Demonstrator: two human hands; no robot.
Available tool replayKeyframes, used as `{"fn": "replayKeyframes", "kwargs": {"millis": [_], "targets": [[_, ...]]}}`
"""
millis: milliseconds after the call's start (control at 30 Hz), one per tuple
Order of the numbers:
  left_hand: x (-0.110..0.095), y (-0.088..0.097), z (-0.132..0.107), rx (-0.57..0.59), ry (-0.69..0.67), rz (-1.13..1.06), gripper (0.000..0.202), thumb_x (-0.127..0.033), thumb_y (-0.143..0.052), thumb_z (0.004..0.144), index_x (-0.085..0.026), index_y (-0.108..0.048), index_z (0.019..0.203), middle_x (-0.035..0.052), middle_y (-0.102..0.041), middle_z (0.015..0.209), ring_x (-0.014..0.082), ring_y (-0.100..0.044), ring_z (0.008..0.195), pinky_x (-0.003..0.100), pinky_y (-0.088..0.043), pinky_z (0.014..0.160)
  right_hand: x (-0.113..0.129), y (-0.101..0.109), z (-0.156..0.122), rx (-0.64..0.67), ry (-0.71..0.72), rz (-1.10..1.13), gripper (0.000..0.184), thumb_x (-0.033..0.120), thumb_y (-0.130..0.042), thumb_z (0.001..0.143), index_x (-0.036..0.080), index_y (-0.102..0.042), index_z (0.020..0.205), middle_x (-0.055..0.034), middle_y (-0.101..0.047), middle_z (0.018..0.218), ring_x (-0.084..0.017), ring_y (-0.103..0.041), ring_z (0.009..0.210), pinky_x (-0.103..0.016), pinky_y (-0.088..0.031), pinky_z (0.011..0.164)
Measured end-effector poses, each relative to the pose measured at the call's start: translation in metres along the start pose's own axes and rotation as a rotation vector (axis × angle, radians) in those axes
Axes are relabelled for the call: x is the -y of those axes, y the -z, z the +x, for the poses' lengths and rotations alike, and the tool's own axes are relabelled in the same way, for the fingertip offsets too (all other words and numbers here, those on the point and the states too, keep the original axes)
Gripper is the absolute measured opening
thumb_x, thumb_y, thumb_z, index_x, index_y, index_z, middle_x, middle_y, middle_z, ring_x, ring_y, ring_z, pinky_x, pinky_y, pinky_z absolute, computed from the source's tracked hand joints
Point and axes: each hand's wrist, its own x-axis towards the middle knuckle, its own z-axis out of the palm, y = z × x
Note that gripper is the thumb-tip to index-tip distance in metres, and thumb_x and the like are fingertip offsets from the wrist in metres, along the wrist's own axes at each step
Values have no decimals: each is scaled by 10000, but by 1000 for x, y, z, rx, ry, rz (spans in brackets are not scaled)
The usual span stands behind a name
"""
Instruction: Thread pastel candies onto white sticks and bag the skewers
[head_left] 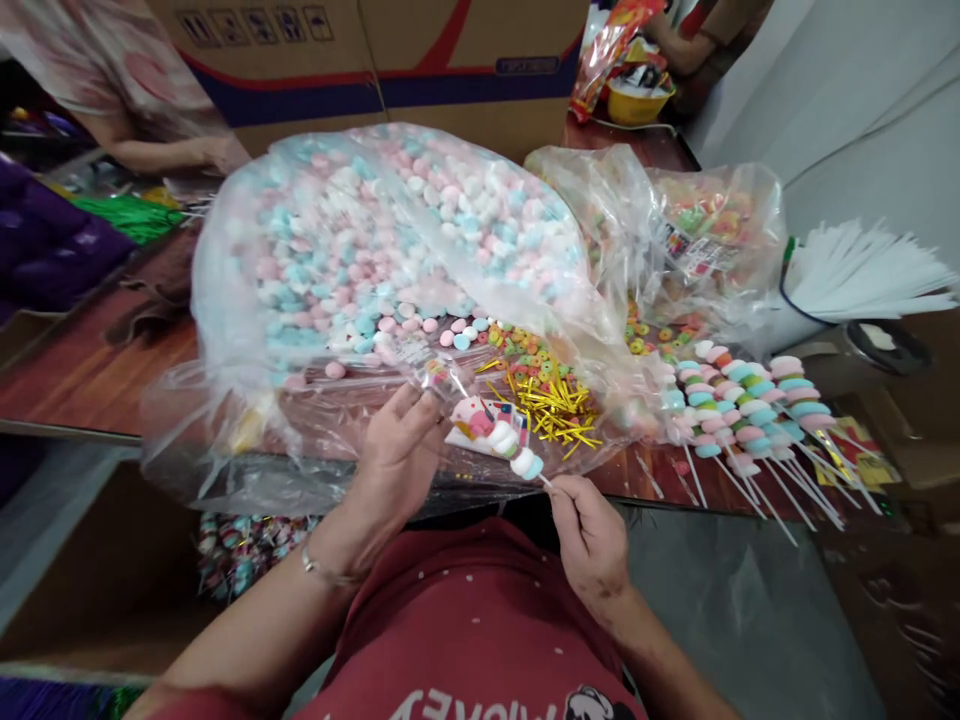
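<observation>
My right hand (590, 532) pinches the white stick of a marshmallow skewer (510, 440), which slants up to the left in front of my body. White, pink and blue candies are threaded on it. My left hand (399, 455) is closed on a small clear printed plastic bag (439, 378) at the skewer's upper end. Whether the skewer's tip is inside that bag or beside it, I cannot tell. Just beyond the hands lie gold twist ties (559, 408) and small ring candies (525, 352) on plastic sheeting.
A large clear bag of pastel marshmallows (405, 230) covers the table's middle. Finished skewers (750, 405) are stacked at right, near a bundle of white sticks (862, 270). An open carton (97, 570) holds wrapped skewers at lower left. Another person's arm (161, 153) reaches in.
</observation>
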Motion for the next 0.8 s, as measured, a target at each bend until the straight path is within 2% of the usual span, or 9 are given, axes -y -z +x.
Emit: {"fn": "replayKeyframes", "kwargs": {"millis": [100, 200, 267, 367, 433, 533, 633, 700, 800], "targets": [[5, -17, 16, -44, 53, -152, 349, -380, -849, 647, -139, -692, 844, 89, -744, 914, 220, -706, 879, 346, -549, 839, 2, -8, -4, 26, 68, -3, 160, 170, -476, 932, 190, -626, 882, -21, -660, 738, -132, -598, 675, -231, -473, 652], [15, -26, 23, -70, 83, -236, 333, -300, -878, 608, -136, -674, 813, 6, -689, 703, 142, -673, 652, 281, -557, 688, 8, -14, -9, 91, 1, 73, 172, 202, -462, 937, 185, -629, 898, -23, -644, 716, -132, -577, 649, -245, -455, 635], [24, -30, 22, -40, 85, -257, 352, -296, -882, 607, -139, -658, 828, -32, -632, 638, 92, -608, 553, 214, -508, 568, 14, -18, -10, 169, -155, 229, 198, 257, -442, 949, 183, -613, 881, 5, -570, 631, -115, -511, 566, -237, -407, 556], [38, -34, 14, 47, 119, -242, 365, -335, -868, 640, -141, -644, 854, -47, -593, 609, 62, -541, 487, 180, -441, 488, 24, -27, -9, 269, -480, 634, 250, 358, -437, 954, 188, -571, 829, 69, -390, 519, -83, -341, 455, -220, -282, 449], [45, -33, 7, 99, 158, -222, 354, -351, -856, 662, -146, -643, 857, -48, -588, 594, 73, -552, 489, 193, -449, 506, 28, -32, -5, 284, -634, 924, 260, 392, -470, 937, 193, -545, 787, 96, -312, 486, -69, -257, 427, -217, -226, 430], [47, -26, 5, 177, 259, -168, 381, -379, -860, 652, -141, -658, 871, 2, -657, 653, 148, -661, 630, 252, -512, 609, 25, -33, -1, 247, -697, 1138, 250, 390, -519, 912, 192, -537, 761, 110, -276, 470, -59, -213, 423, -219, -205, 438], [38, -14, 15, 184, 268, -115, 484, -446, -880, 592, -134, -681, 905, 92, -738, 834, 239, -709, 833, 337, -554, 740, 18, -26, -2, 237, -639, 1006, 261, 403, -534, 915, 177, -570, 788, 91, -328, 504, -63, -256, 461, -218, -211, 456], [27, -9, 25, 143, 173, -127, 533, -507, -879, 558, -147, -686, 900, 122, -746, 925, 274, -702, 931, 370, -555, 801, 13, -21, -5, 267, -583, 859, 271, 410, -518, 928, 171, -585, 818, 82, -350, 526, -67, -280, 481, -216, -226, 462], [14, -9, 37, 94, 48, -175, 544, -527, -887, 521, -166, -667, 864, 110, -745, 940, 283, -697, 965, 377, -555, 824, 10, -17, -6, 295, -478, 647, 266, 382, -455, 960, 177, -584, 851, 78, -369, 534, -73, -315, 480, -213, -272, 465]]}}
